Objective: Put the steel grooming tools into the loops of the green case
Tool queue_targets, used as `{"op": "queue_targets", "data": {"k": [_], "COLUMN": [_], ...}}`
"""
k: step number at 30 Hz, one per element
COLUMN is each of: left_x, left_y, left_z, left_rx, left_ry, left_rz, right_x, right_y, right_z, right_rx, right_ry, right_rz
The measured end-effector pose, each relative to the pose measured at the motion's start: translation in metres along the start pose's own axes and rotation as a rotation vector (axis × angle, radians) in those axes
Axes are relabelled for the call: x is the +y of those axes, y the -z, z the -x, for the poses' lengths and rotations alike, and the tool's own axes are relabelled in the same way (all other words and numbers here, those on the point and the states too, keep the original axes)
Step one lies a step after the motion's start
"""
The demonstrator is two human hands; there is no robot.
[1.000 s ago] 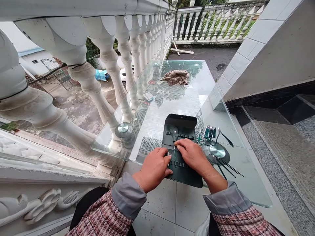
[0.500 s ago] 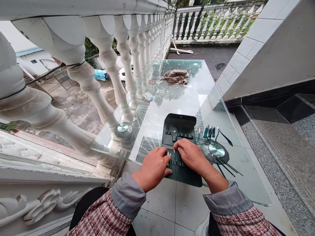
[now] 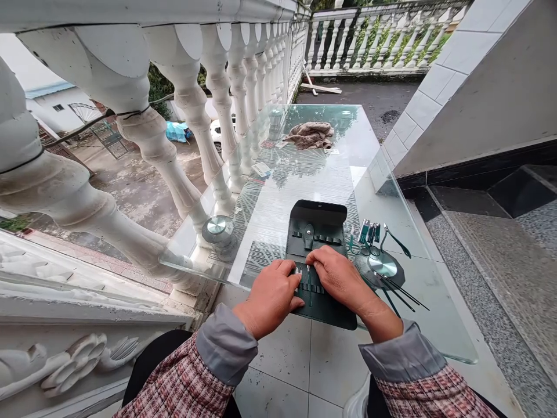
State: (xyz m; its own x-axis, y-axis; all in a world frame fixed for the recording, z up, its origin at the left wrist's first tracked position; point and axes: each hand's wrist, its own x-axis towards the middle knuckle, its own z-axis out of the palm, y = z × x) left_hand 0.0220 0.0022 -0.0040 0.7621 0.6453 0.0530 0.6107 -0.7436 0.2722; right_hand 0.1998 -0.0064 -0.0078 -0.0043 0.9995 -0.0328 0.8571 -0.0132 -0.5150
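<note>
A glass table [image 3: 304, 174] is standing beside a white railing [image 3: 187, 87]. The left hand [image 3: 270, 296] is pressing bent, empty fingers on the case [image 3: 319, 223]; the right hand [image 3: 342, 278] is pinching a thin tool [image 3: 309, 285].

Table: I see a glass table [image 3: 313, 174] running toward 12 o'clock, with foliage reflected in it.
Railing: a white balustrade [image 3: 191, 110] runs from 9 to 11 o'clock, and a far railing [image 3: 383, 40] closes 12 to 1.
Wall: a pale tiled wall [image 3: 487, 75] at 2 o'clock, with a dark step [image 3: 513, 197] below it.
Floor: white tiles [image 3: 296, 360] at 6 o'clock.
Light: flat, soft daylight.
</note>
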Motion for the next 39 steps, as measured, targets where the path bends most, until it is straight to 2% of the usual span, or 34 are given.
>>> {"op": "queue_targets", "data": {"k": [13,19,23,25,29,31,33,35,39], "left_x": [-0.001,0.0,0.0,0.001,0.002,0.003,0.002,0.002,0.002], "left_y": [-0.001,0.0,0.001,0.002,0.005,0.005,0.005,0.004,0.003], "left_z": [0.0,0.0,0.0,0.0,0.0,0.0,-0.001,-0.001,-0.002], "left_rx": [0.003,0.006,-0.001,-0.003,-0.007,-0.009,-0.004,0.004,0.013], "left_ry": [0.007,0.007,0.002,-0.002,0.001,0.009,0.014,0.017,0.027], "left_rz": [0.006,-0.011,-0.012,-0.004,0.023,0.026,0.025,0.026,0.011], "right_x": [0.01,0.008,0.01,0.018,0.048,0.064,0.076,0.083,0.081], "right_y": [-0.005,-0.004,0.005,0.017,0.045,0.056,0.061,0.061,0.052], "right_z": [0.004,0.007,0.01,0.014,0.028,0.038,0.046,0.054,0.062], "right_rx": [0.122,0.068,0.133,0.248,0.497,0.561,0.558,0.501,0.339], "right_ry": [0.055,0.063,0.099,0.037,-0.303,-0.4,-0.434,-0.423,-0.315], "right_rz": [-0.087,-0.082,-0.21,-0.294,-0.438,-0.49,-0.464,-0.355,-0.111]}}
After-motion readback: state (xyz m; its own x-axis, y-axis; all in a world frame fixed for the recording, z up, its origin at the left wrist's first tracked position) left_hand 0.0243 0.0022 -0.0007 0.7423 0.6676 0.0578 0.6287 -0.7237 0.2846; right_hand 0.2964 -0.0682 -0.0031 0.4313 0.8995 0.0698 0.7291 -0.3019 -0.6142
